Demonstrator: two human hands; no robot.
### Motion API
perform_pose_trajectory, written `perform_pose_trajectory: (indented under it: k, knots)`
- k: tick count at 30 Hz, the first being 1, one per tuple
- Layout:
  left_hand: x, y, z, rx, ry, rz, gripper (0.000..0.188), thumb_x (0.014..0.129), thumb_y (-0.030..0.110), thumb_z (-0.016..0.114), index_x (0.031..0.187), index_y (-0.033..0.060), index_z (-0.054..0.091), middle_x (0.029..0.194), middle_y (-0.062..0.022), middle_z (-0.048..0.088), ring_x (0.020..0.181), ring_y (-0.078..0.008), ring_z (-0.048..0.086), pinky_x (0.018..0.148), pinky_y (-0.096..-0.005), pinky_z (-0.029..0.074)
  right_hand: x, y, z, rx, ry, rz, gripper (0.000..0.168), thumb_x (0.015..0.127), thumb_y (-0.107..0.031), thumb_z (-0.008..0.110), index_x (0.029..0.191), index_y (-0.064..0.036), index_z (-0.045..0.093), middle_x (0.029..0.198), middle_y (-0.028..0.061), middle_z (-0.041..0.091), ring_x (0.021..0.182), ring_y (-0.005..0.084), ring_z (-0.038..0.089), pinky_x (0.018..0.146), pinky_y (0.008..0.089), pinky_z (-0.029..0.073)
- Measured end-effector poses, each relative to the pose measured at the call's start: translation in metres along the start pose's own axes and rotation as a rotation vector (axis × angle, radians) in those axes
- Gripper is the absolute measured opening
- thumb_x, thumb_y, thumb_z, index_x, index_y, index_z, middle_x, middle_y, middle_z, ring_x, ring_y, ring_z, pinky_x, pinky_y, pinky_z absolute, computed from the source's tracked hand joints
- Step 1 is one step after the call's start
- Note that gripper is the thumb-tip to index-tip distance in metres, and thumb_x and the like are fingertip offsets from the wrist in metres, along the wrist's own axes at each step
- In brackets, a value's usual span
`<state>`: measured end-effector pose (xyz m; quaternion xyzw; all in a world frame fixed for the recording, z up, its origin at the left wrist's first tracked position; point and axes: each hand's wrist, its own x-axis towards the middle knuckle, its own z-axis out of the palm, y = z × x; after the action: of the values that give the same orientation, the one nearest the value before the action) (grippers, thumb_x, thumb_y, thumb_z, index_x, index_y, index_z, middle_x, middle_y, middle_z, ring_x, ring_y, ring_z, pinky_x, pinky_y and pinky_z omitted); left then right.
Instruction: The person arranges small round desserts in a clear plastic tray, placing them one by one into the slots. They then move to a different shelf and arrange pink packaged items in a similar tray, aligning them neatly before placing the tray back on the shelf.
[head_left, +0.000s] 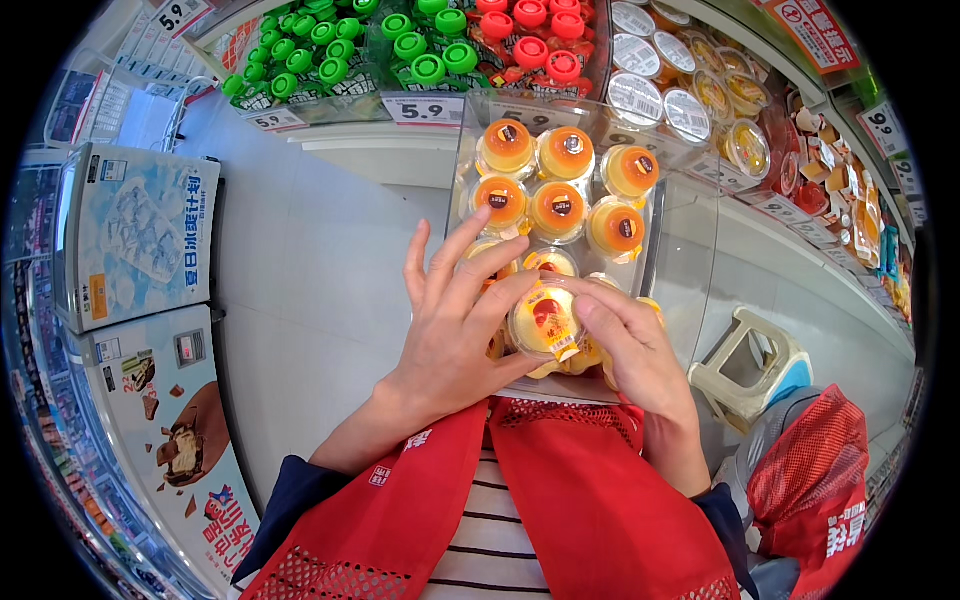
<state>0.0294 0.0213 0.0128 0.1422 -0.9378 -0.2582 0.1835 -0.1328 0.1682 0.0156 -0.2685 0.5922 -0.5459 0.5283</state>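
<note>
A round pudding cup with a clear, printed lid (546, 321) is between my two hands. My right hand (626, 330) grips its right side with thumb and fingers. At the cup's left side, my left hand (457, 322) touches the rim with its index finger and thumb, its other fingers spread. Both hands are above a clear plastic display bin (679, 225). Several upturned orange-topped pudding cups (559, 208) stand in rows in its far part. More cups with yellow wrapping lie in the near part, partly hidden beneath my hands.
Green-capped pouches (427, 69) and red-capped pouches (531, 52) fill the shelf ahead; lidded cups (636, 97) lie to its right. Chest freezers (142, 232) stand at left. At right is a plastic stool (742, 360), beside a person in a red vest (810, 465).
</note>
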Motion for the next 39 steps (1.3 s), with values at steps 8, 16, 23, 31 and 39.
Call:
perform_pose_trajectory:
  k: [8,16,23,31,39]
  knots:
    - [0.002,0.002,0.001,-0.048,0.102,0.001,0.064,0.075,0.05,0.088,0.122,0.0123,0.067,0.144,-0.0085,0.057,0.148,-0.0393,0.04,0.12,-0.07,0.015,-0.007,0.002,-0.01,0.565,-0.196,-0.002,0.05,0.105,-0.012,0.063,0.15,0.004,0.048,0.136,0.0133,0.061,0.121,0.0198,0.063,0.099,0.035,0.055]
    - [0.003,0.004,-0.001,0.01,0.037,0.048,0.056,0.078,0.041,0.087,0.123,0.012,0.07,0.147,-0.0091,0.055,0.148,-0.0394,0.038,0.121,-0.0689,0.017,-0.009,0.0,-0.002,0.377,-0.031,-0.051,0.063,0.088,0.006,0.078,0.145,0.005,0.052,0.132,0.0127,0.062,0.119,0.0216,0.066,0.096,0.0359,0.058]
    - [-0.005,-0.005,-0.004,0.1,0.005,-0.161,0.058,0.073,0.026,0.092,0.125,0.011,0.068,0.153,-0.0132,0.049,0.151,-0.0428,0.033,0.122,-0.0647,0.022,0.007,-0.004,0.02,-0.757,0.366,-0.228,0.053,0.078,-0.006,0.083,0.127,0.002,0.065,0.11,0.0161,0.059,0.087,0.0287,0.07,0.072,0.0383,0.058]
    - [-0.008,-0.006,-0.001,0.112,-0.008,-0.165,0.052,0.074,0.019,0.09,0.12,0.0087,0.069,0.152,-0.0148,0.05,0.151,-0.044,0.033,0.122,-0.0646,0.023,0.013,0.015,0.026,-0.592,0.38,-0.229,0.047,0.081,0.003,0.08,0.124,0.003,0.063,0.11,0.0163,0.059,0.09,0.0356,0.07,0.074,0.0431,0.058]
    - [-0.009,-0.009,0.003,0.09,-0.008,-0.124,0.049,0.075,0.012,0.086,0.119,0.0063,0.068,0.152,-0.0172,0.045,0.151,-0.0466,0.03,0.121,-0.0692,0.019,-0.032,-0.02,-0.006,-1.161,0.293,-0.206,0.054,0.072,-0.001,0.083,0.122,0.002,0.065,0.12,0.0162,0.066,0.109,0.0363,0.064,0.094,0.044,0.052]
